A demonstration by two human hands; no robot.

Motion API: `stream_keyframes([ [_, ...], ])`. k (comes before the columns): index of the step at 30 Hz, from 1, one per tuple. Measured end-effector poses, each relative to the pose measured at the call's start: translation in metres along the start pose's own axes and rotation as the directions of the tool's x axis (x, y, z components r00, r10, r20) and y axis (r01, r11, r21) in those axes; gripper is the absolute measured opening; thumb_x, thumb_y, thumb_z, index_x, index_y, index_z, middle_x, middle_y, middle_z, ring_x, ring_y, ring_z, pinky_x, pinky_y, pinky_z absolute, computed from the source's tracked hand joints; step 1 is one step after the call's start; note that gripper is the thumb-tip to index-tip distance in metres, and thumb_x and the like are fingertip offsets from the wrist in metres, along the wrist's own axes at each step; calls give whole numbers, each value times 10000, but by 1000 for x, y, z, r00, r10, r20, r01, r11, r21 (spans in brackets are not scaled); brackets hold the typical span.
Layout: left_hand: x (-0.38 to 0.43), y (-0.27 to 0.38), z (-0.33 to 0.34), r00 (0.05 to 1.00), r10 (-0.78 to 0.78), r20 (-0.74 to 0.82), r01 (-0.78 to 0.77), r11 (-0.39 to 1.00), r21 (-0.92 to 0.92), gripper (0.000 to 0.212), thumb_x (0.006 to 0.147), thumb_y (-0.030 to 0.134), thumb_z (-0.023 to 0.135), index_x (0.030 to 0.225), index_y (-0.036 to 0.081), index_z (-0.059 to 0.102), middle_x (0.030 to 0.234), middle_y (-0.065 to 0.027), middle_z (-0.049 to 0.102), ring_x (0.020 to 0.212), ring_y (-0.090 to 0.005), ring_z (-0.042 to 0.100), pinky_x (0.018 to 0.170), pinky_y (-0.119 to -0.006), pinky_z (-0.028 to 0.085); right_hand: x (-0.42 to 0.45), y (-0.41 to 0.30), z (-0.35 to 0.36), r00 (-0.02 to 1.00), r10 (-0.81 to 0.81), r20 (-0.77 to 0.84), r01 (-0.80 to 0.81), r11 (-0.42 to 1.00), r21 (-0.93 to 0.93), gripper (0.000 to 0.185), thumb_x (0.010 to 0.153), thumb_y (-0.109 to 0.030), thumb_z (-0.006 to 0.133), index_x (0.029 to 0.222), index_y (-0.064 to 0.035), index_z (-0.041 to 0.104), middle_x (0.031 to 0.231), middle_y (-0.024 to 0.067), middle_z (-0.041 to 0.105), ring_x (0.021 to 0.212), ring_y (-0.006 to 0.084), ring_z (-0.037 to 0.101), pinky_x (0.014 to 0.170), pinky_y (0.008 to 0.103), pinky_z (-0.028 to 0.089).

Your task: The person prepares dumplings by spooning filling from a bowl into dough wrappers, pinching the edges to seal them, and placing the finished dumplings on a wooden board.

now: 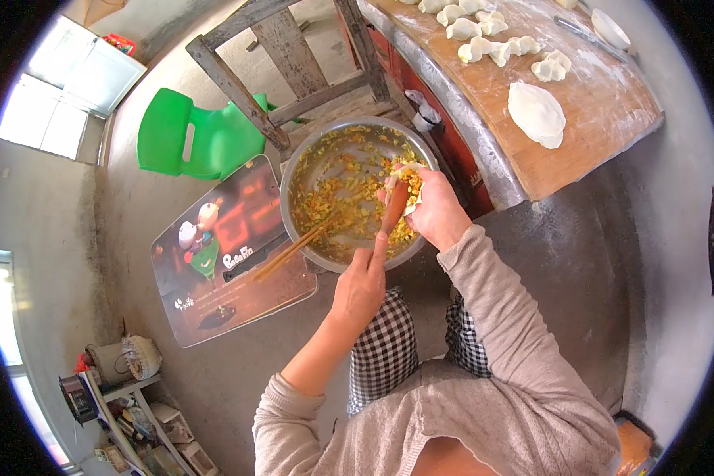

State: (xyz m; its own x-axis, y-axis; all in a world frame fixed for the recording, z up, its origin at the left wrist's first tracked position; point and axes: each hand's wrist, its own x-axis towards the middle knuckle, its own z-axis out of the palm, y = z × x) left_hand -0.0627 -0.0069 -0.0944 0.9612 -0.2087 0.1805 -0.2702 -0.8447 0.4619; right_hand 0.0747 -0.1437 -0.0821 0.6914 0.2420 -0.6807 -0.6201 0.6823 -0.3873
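Note:
My left hand (360, 288) grips the handle of a reddish-brown wooden spoon or spatula (397, 205). Its broad end presses on orange and yellow filling in a thin dough wrapper (417, 205), which my right hand (443, 208) cups. Both hands are at the right side of a large metal basin (285, 205), the wrapper over its inside edge. Loose chopped filling (333, 199) coats the basin's bottom and walls. A pair of wooden chopsticks (291, 253) leans over the basin's lower left rim. The fingers under the wrapper are partly hidden.
A floured wooden board (595, 137) at upper right holds folded dumplings (464, 28), flat dough wrappers (535, 114), a metal rod (589, 38) and a white bowl (611, 28). A wooden chair (285, 53) supports the basin. Left are a green plastic chair (214, 134) and a printed board (232, 256).

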Motion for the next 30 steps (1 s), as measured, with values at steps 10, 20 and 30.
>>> stream_keyframes([
  [10,10,-1,-30,988,20,-153,-44,986,-159,516,784,-68,520,1284,50,480,820,-161,513,672,-347,569,570,-416,472,-13,-3,3,1000,12,21,-12,999,32,391,947,-218,254,1052,-8,566,875,153,628,783,290,642,744,403,549],
  [20,12,-13,-26,949,-165,-269,94,962,-258,404,825,-56,497,1217,26,549,827,-154,588,707,-256,591,643,-303,473,-17,3,1,994,-112,19,113,989,-95,359,963,-238,316,1066,4,559,887,139,635,809,277,648,725,375,552],
  [30,7,-20,-20,955,-112,-276,36,963,-266,411,834,-49,489,1234,33,539,781,-149,556,663,-233,566,613,-297,466,-11,4,-7,989,-144,35,146,987,-61,298,912,-250,410,1013,-31,586,883,117,613,667,243,617,615,347,540],
])
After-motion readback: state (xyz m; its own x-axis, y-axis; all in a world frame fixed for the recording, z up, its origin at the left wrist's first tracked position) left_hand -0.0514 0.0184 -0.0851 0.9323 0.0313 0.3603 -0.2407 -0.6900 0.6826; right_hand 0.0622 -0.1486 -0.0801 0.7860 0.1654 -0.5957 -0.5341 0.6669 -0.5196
